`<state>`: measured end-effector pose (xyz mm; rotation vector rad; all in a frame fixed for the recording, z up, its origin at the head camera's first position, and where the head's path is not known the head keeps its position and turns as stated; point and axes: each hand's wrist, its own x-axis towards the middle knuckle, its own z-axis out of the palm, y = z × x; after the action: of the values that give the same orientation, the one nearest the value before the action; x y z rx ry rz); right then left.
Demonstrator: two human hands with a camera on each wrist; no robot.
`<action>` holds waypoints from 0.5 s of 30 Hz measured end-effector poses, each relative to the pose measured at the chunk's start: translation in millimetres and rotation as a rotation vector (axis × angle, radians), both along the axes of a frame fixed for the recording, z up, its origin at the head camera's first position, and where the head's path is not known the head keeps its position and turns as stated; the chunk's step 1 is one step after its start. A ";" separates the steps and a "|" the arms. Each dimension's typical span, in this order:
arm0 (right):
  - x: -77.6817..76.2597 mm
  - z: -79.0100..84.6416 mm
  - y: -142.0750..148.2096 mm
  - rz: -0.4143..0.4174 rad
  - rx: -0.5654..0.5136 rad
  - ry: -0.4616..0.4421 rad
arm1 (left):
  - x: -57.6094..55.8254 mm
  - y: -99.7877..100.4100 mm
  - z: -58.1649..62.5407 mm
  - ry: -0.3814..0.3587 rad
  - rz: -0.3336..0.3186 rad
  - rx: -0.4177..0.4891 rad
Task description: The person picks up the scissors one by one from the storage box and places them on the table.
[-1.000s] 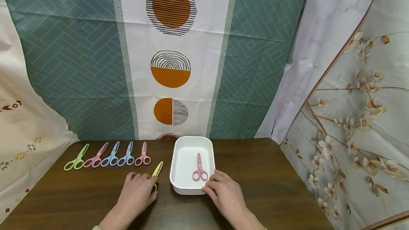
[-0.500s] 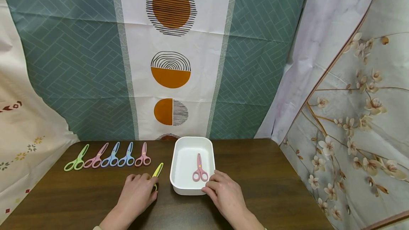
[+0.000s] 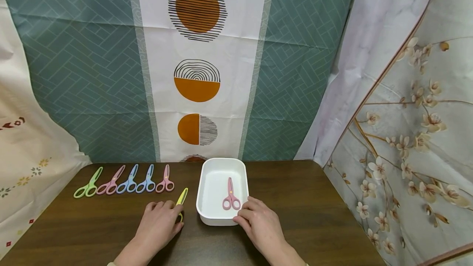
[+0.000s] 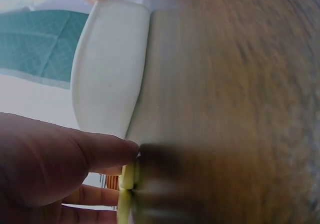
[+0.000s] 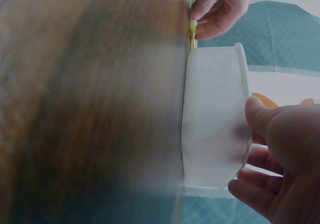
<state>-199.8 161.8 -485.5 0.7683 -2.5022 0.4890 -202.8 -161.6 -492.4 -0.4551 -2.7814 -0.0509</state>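
At the middle of the table my left hand (image 3: 157,223) has its thumb and fingers at the handles of a pair of yellow scissors (image 3: 182,196). The blades point away from me, and the hand covers most of the handles. In the left wrist view the yellow handle (image 4: 127,179) shows between thumb and fingers, low at the tabletop. My right hand (image 3: 262,223) grips the near right corner of a white plastic box (image 3: 218,221), thumb on the outer wall and fingers over the rim. Inside the box lies a pair of pink scissors (image 3: 230,199), handles toward me.
Left of the box, a row of scissors lies along the back of the brown table (image 3: 318,204): green (image 3: 90,184), pink (image 3: 111,182), two blue pairs (image 3: 128,182) and a smaller pink pair (image 3: 166,182). Patterned curtains (image 3: 199,110) hang behind the table's far edge.
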 end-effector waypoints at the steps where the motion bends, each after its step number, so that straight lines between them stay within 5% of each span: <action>1: -0.1 -0.1 -0.1 0.000 0.000 0.001 | 0.5 0.2 1.9 -0.012 0.001 -0.004; 15: 0.7 1.1 -0.3 0.000 0.003 -0.004 | 13.5 3.7 17.9 -0.194 -0.026 -0.022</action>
<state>-199.1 161.4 -484.4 0.7693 -2.5070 0.4876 -189.3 -157.9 -474.5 -0.5176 -2.9688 -0.0738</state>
